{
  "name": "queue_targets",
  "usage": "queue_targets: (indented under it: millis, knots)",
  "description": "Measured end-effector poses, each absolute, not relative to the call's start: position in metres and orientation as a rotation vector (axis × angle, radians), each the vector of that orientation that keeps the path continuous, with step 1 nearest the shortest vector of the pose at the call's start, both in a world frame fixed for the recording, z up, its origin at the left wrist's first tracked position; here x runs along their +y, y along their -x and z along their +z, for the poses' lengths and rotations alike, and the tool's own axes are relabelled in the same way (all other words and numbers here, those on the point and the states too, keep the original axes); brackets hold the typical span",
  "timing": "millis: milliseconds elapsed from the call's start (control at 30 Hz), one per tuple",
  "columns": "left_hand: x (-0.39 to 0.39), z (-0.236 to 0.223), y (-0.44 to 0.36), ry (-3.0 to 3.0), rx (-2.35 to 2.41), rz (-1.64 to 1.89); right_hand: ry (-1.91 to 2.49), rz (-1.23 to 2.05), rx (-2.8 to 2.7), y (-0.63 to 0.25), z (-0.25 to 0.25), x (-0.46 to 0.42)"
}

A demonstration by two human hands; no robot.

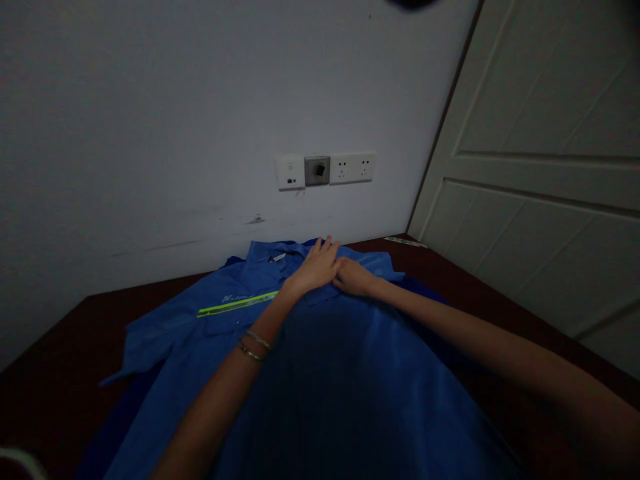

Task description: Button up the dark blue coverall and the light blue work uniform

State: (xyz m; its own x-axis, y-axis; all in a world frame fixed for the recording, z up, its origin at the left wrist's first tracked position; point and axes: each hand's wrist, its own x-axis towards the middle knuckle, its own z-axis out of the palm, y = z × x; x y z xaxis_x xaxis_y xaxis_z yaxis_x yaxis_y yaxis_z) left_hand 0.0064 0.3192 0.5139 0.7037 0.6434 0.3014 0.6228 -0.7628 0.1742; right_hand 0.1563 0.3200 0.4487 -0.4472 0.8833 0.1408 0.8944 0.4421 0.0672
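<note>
A blue short-sleeved shirt [215, 347] with a yellow-green stripe and pale lettering on its chest lies spread out, its collar toward the wall. My left hand [316, 267], with bracelets on the wrist, rests on the upper front by the collar, its fingers stretched out. Right beside it, my right hand [354, 277] is closed with curled fingers on the shirt's cloth near the collar. The exact fold in its fingers is hidden. Darker blue cloth [123, 420] shows from under the shirt at its edges.
Beneath the clothing is a dark reddish-brown surface [60, 347]. Behind it rises a pale wall [150, 133] with white sockets [353, 169] and a grey switch plate [311, 172]. A white panelled door [540, 187] stands at the right. A pale curved thing [23, 460] enters at bottom left.
</note>
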Motion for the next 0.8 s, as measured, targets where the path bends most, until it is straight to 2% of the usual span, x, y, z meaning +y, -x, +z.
queue_targets:
  millis: [133,400,667,800]
  knots:
    - [0.309,0.476,0.065,-2.787,1.3,0.041,1.357,-0.163,-2.684,-0.127,0.43,0.27]
    - [0.28,0.409,0.203,-2.868,1.409,-0.02,1.428,0.056,-2.67,-0.126,0.402,0.245]
    - [0.273,0.413,0.24,-3.024,1.452,0.01,1.5,-0.045,-2.629,-0.128,0.405,0.231]
    - [0.242,0.418,0.251,-2.982,1.454,0.0,1.268,-0.078,-2.691,-0.082,0.418,0.187]
